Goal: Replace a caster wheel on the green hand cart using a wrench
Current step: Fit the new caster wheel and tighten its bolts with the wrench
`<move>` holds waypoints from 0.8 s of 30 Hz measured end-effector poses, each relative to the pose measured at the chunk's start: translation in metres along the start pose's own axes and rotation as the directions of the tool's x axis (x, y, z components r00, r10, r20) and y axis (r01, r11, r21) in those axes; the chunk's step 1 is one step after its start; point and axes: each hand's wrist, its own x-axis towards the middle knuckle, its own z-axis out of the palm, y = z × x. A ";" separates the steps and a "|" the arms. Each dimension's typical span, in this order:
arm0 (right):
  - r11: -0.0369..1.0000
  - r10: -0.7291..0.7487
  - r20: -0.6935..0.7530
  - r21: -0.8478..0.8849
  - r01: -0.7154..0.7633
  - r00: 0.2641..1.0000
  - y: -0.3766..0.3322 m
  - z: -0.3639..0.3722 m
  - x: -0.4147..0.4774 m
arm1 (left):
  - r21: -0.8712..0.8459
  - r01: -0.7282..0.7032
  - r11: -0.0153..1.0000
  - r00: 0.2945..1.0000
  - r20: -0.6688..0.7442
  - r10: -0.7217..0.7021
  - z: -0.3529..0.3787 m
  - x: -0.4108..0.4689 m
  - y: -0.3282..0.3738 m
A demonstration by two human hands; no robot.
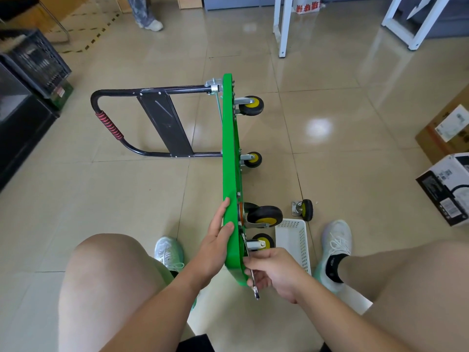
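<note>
The green hand cart (pixel 229 153) stands on its side edge on the tiled floor, its black handle (pixel 114 128) folded out to the left. Its yellow-hubbed caster wheels (pixel 265 215) point right. My left hand (pixel 215 246) lies flat against the green deck's near end, steadying it. My right hand (pixel 272 269) grips a silver wrench (pixel 254 283) whose upper end reaches the mounting plate of the nearest caster (pixel 262 243). A loose caster wheel (pixel 303 209) lies on the floor to the right of the cart.
A white plastic basket (pixel 294 241) sits between the cart and my right foot. Cardboard boxes (pixel 446 189) stand at the right, a black crate (pixel 35 62) and cabinet at the left. White table legs (pixel 283 29) and another person's legs are far behind.
</note>
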 end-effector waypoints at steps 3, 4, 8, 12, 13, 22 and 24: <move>0.999 0.029 0.001 -0.035 -0.029 1.000 0.010 -0.009 0.000 | -0.013 0.000 1.000 1.000 0.009 0.001 0.000 0.001 -0.001; 0.998 0.040 -0.007 -0.046 -0.040 0.999 0.015 -0.013 0.002 | -0.015 0.004 1.000 1.000 0.009 -0.004 0.000 0.001 -0.002; 0.994 0.043 -0.055 -0.097 -0.048 0.998 0.030 -0.020 0.015 | -0.018 0.013 1.000 1.000 0.001 -0.013 0.002 0.001 -0.001; 0.993 -0.009 -0.068 -0.116 0.001 0.998 0.035 -0.021 0.031 | -0.019 0.019 1.000 1.000 0.005 -0.019 0.002 -0.001 0.001; 0.994 -0.019 -0.070 -0.112 0.011 0.997 0.035 -0.021 0.035 | -0.019 0.021 1.000 1.000 0.006 -0.021 0.002 -0.001 0.001; 0.979 -0.049 -0.125 -0.201 0.023 0.991 0.033 -0.016 0.056 | -0.027 0.025 0.999 1.000 0.014 -0.024 0.000 -0.003 0.003; 0.979 -0.055 -0.117 -0.202 0.031 0.992 0.032 -0.014 0.055 | -0.025 0.025 0.999 1.000 0.010 -0.025 0.001 -0.004 0.004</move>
